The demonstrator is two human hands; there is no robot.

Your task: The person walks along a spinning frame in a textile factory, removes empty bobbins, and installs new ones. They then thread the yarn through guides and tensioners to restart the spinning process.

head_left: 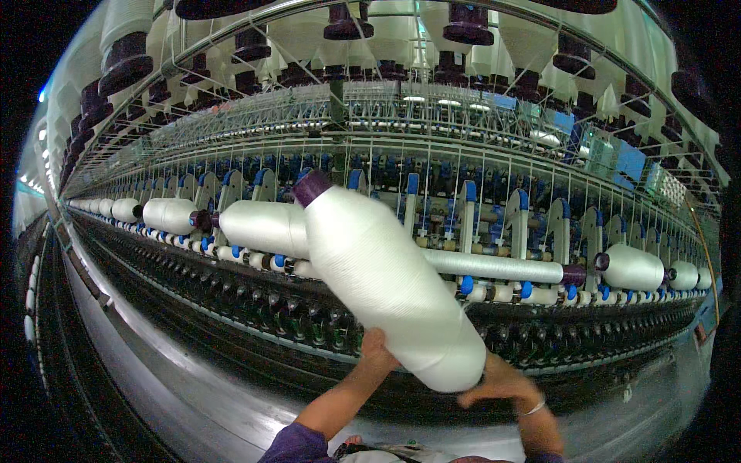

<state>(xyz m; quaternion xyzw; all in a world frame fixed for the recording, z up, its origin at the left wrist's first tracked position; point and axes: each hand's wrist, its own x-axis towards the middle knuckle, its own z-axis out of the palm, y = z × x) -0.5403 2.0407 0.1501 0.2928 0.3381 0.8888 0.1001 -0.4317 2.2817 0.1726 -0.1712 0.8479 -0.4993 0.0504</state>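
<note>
A large, full roving bobbin [394, 285], wound with white strand on a purple tube, is held aslant in front of the machine. Its purple end points up and left. My left hand [378, 349] grips its lower left side, the fingers mostly hidden behind the winding. At the bottom right end, my right hand [502, 383] holds the bobbin, slightly blurred. Behind it, a thin, nearly run-down bobbin [498, 266] lies across the machine's rollers, its purple tube end showing at the right.
Full bobbins lie along the row, one close at left [262, 226] and one at right [634, 268]. Upright guides with blue tops [468, 208] stand behind. More bobbins hang from the overhead rack [467, 27]. A metal ledge [224, 401] runs along the front.
</note>
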